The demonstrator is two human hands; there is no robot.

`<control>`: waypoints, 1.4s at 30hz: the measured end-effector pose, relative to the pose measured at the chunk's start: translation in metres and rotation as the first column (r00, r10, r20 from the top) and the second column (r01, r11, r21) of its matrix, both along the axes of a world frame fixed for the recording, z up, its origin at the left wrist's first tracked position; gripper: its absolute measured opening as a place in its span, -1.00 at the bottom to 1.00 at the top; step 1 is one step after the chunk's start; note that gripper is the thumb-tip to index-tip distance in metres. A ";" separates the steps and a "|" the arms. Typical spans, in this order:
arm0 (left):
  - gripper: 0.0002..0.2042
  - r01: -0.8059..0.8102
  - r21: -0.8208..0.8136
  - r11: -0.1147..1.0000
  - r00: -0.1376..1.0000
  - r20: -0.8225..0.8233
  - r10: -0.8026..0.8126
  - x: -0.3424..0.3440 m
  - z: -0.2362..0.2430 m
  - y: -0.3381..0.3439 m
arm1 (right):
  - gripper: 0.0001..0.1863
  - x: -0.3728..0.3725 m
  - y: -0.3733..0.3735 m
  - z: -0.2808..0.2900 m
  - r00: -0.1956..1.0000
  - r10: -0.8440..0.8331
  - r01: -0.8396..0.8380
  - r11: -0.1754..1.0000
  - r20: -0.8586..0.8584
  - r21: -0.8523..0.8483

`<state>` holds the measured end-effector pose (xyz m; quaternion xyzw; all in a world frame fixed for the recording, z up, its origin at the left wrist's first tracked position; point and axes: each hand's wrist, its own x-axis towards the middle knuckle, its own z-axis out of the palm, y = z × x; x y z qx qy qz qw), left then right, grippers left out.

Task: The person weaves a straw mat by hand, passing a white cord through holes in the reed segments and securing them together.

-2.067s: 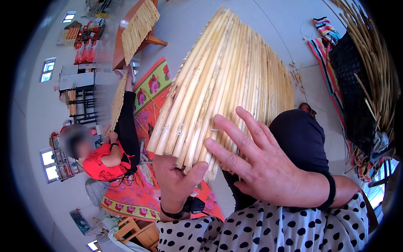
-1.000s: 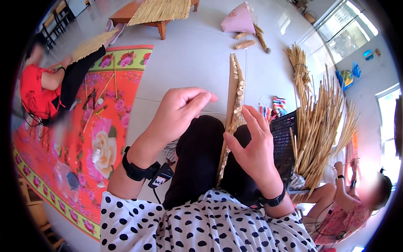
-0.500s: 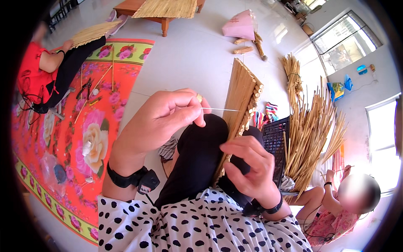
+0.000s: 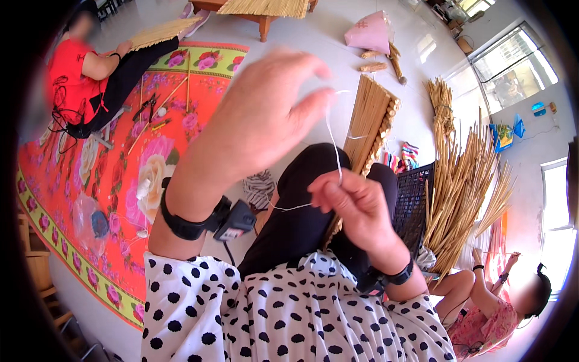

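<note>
My left hand (image 4: pixel 271 114) is raised above my left knee, smeared by motion, its thumb and forefinger showing a gap. White thread (image 4: pixel 333 136) runs in a loose curve from beside that thumb down to my right hand (image 4: pixel 356 208), which pinches it between thumb and fingers. Another strand trails left from the right hand across my dark trousers. Between my knees stands a narrow mat of straw-coloured stalks (image 4: pixel 368 117), cut ends along its right edge. A bit of thread shows against its face. The right hand hides part of its lower end.
A black plastic crate (image 4: pixel 413 199) and standing stalk bundles (image 4: pixel 461 199) are close on my right. Left lies a red floral floor mat (image 4: pixel 114 217) with pliers (image 4: pixel 145 108) and a thread spool (image 4: pixel 143 188). One person sits far left, another at lower right.
My left hand has risen and moved right, away from the mat's face. My right hand has closed on the thread, which now spans both hands. The view has shifted left.
</note>
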<state>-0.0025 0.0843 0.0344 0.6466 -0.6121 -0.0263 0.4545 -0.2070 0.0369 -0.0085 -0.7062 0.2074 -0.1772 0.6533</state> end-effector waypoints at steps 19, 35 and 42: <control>-0.79 0.036 0.240 0.970 0.991 0.116 -0.065 -0.098 -0.169 0.063 | -0.87 -0.050 0.000 -0.026 0.959 -0.220 0.194 0.970 -0.180 -0.149; -0.87 0.208 0.077 0.975 0.978 -0.009 -0.208 -0.072 -0.092 0.058 | -0.22 -0.061 0.001 0.011 0.979 -0.198 0.155 0.527 0.057 -0.835; -0.90 0.158 -0.022 0.987 0.969 -0.186 -0.160 -0.054 -0.055 0.060 | -0.65 -0.064 -0.012 0.022 0.947 -0.321 0.203 0.583 0.007 -0.787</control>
